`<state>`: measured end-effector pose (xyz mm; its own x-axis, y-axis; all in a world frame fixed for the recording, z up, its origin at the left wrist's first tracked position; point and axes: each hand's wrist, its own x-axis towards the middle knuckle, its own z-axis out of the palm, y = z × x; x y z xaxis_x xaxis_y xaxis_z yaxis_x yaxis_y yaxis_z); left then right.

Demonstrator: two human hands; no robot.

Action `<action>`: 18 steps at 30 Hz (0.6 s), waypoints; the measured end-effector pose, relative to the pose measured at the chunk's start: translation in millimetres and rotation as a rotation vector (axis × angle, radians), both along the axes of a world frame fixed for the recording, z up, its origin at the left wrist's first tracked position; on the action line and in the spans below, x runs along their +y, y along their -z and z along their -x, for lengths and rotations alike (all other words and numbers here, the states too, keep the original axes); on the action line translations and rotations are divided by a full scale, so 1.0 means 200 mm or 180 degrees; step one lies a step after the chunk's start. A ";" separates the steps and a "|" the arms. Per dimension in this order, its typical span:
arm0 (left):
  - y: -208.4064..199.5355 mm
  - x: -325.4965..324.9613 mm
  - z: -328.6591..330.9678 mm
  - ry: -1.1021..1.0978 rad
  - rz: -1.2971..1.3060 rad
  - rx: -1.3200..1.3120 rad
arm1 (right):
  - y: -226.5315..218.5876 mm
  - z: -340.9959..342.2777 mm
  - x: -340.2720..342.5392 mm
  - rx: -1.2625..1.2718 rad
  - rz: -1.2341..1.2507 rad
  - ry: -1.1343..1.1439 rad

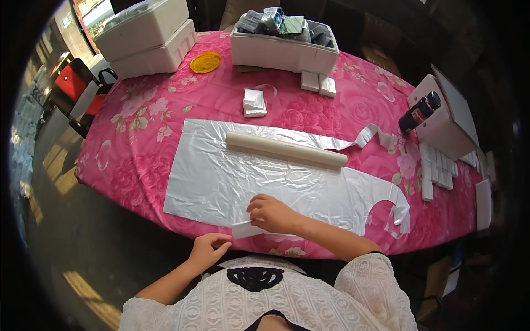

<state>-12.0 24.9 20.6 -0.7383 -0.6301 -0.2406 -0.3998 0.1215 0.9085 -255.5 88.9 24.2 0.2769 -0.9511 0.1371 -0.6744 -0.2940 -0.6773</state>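
A silvery-white plastic apron [204, 165] lies spread and wrinkled over the table in front of me, its curved neck end at the right. A long off-white tube [287, 149] rests across its far part. My right hand [269, 214] is over the apron's near edge, fingers loosely bent and apart, its lowest fingertips against a narrow white folded strip [247, 229]. Whether that strip is part of the apron I cannot tell. By the table's front edge, my left hand [210, 249] has thumb and fingers apart, the fingertips close to the strip's left corner.
Small folded white packets [254, 103] sit beyond the apron. Farther back are a filled white foam box [284, 52], a yellow dish [205, 62] and stacked foam boxes [146, 55]. A dark bottle [419, 112] leans by a white box [450, 124] at right, near more packets [437, 168].
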 end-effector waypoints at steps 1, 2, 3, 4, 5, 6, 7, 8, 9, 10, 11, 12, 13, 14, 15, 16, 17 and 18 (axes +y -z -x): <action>-0.03 -0.02 0.00 -0.0069 -0.0039 0.0022 | -0.05 0.07 -0.05 -0.0124 0.0050 0.0458; -0.04 -0.03 -0.01 -0.0143 -0.0078 0.0038 | -0.09 0.16 -0.13 -0.0244 0.0091 0.0942; -0.04 -0.03 -0.02 -0.0147 -0.0104 0.0056 | -0.08 0.27 -0.23 -0.0346 0.0336 0.1307; -0.03 -0.03 -0.04 -0.0197 -0.0130 0.0047 | -0.15 0.33 -0.34 -0.1011 -0.0322 0.1878; -0.02 -0.04 -0.02 -0.0155 -0.0150 0.0082 | -0.02 0.48 -0.47 -0.2208 -0.0406 0.2128; -0.01 -0.04 -0.02 -0.0132 -0.0176 0.0104 | 0.00 0.58 -0.60 -0.2695 -0.0144 0.2359; -0.01 -0.03 -0.03 -0.0130 -0.0182 0.0114 | 0.02 0.66 -0.72 -0.2834 0.0018 0.2589; -0.02 -0.02 -0.02 -0.0108 -0.0181 0.0136 | 0.06 0.74 -0.83 -0.2723 0.0124 0.2801; -0.03 -0.01 0.00 0.0033 -0.0181 0.0080 | 0.04 0.85 -0.94 -0.2110 -0.0030 0.3232; 0.00 0.00 -0.02 0.0008 -0.0253 0.0119 | 0.07 0.86 -0.99 -0.1675 -0.0211 0.3458; -0.01 0.00 -0.03 0.0037 -0.0237 0.0097 | 0.09 0.87 -1.03 -0.1229 -0.0380 0.3680; 0.00 0.00 -0.04 0.0032 -0.0231 0.0068 | 0.09 0.85 -1.07 -0.0771 -0.0560 0.3856; 0.01 0.00 -0.05 0.0015 -0.0206 0.0051 | 0.07 0.82 -1.06 -0.0448 -0.0825 0.3836; 0.02 -0.01 -0.07 0.0013 -0.0181 0.0038 | 0.09 0.82 -1.06 -0.0183 -0.0744 0.3815; 0.02 0.00 -0.09 0.0026 -0.0168 0.0009 | 0.10 0.81 -1.05 0.0073 -0.0681 0.3803; 0.03 -0.01 -0.09 -0.0012 -0.0097 0.0050 | 0.11 0.81 -1.02 0.0332 -0.0614 0.3800; 0.03 -0.02 -0.09 -0.0038 -0.0027 0.0096 | 0.11 0.82 -0.98 0.0403 -0.0464 0.3668; 0.03 -0.02 -0.09 -0.0063 0.0043 0.0149 | 0.10 0.82 -0.91 0.0282 -0.0436 0.3387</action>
